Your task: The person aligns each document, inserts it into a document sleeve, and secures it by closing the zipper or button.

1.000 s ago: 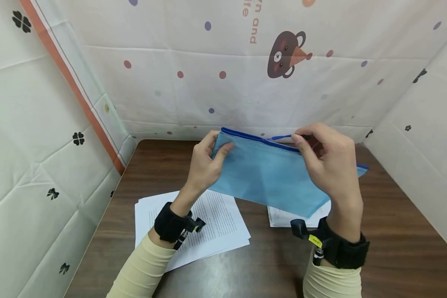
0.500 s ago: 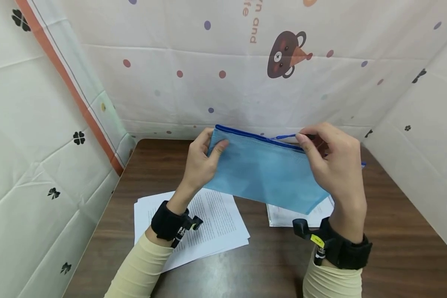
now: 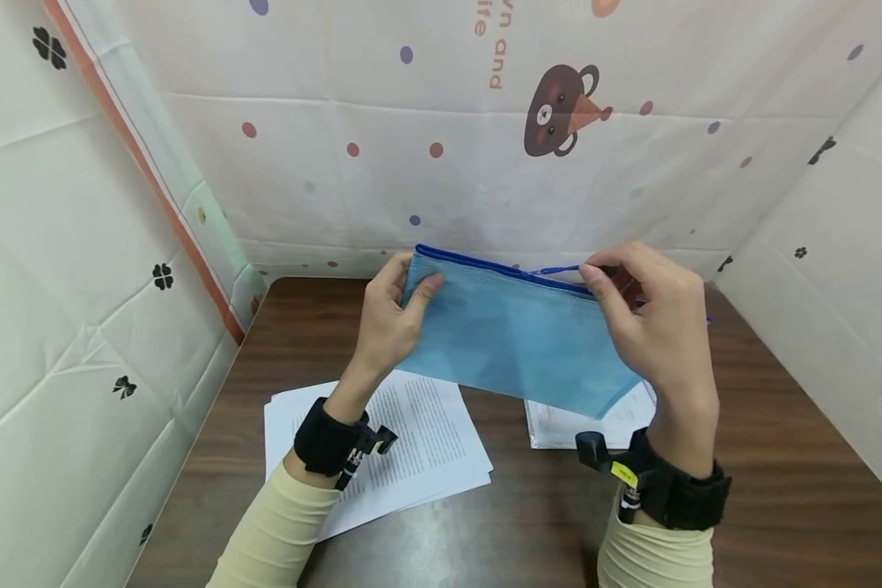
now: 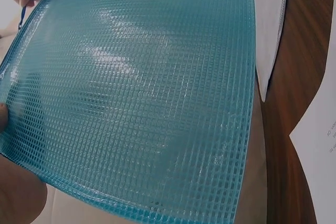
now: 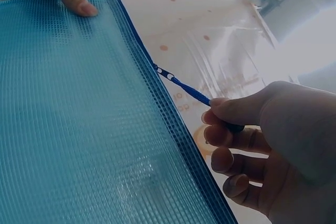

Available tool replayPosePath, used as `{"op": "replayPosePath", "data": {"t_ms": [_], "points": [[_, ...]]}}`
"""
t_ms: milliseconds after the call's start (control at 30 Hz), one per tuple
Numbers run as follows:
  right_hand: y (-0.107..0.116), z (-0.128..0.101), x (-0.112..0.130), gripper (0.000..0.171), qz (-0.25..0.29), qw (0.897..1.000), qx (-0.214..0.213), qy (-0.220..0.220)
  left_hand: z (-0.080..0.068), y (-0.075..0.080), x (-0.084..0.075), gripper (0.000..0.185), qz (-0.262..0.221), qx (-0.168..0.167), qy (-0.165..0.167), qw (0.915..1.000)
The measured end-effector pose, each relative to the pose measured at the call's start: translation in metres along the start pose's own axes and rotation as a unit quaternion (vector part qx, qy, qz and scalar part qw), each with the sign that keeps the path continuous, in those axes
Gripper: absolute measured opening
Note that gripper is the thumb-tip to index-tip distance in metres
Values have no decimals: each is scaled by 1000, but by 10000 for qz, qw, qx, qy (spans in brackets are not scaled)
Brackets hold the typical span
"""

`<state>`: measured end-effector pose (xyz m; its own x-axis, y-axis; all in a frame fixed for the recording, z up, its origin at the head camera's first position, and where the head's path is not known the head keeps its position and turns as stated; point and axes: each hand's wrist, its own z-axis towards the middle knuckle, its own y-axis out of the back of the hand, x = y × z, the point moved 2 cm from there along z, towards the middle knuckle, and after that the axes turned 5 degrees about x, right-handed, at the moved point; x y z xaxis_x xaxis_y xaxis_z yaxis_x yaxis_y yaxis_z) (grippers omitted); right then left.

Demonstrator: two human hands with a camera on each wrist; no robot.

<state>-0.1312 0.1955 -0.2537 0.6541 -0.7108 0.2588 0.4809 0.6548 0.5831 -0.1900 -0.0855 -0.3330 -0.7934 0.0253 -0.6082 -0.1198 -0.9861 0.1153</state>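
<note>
While both hands hold it clear of the dark brown wooden surface (image 3: 779, 490), the light blue mesh zipper pouch with a dark blue top edge (image 3: 510, 339) hangs across the middle of the head view, its long edge tilting down toward 4 o'clock. At about 9 o'clock of the pouch, the left hand (image 3: 385, 327) grips the pouch's left end, thumb on the near face and the other fingers curled behind the top corner; the right wrist view shows that thumb tip (image 5: 79, 3) pressed on the mesh just beside the blue edge. Below this hand, toward 7 o'clock, a fanned stack of printed white paper sheets (image 3: 426, 457) lies flat on the surface. In the left wrist view the mesh (image 4: 142, 93) fills nearly the whole picture, with a strip of white paper and brown wood showing at 3 o'clock.

At 2 o'clock of the pouch, the right hand (image 3: 657, 327) pinches the slim blue zipper pull tab (image 3: 559, 269) between thumb and forefinger, the remaining fingers loosely curled beneath. The right wrist view shows the tab (image 5: 184, 88) stretched out from the slider on the pouch's edge; whether the zip is open past the slider is hard to tell. A second small pile of white papers (image 3: 559, 425) sits on the surface under the pouch's lower right corner, at about 5 o'clock.
</note>
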Motion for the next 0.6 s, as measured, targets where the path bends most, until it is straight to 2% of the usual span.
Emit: {"op": "replayPosePath", "data": {"t_ms": [600], "points": [[2, 0, -3, 12, 3, 9999, -103, -96, 2, 6, 2, 24, 95, -19, 55, 9999]]}}
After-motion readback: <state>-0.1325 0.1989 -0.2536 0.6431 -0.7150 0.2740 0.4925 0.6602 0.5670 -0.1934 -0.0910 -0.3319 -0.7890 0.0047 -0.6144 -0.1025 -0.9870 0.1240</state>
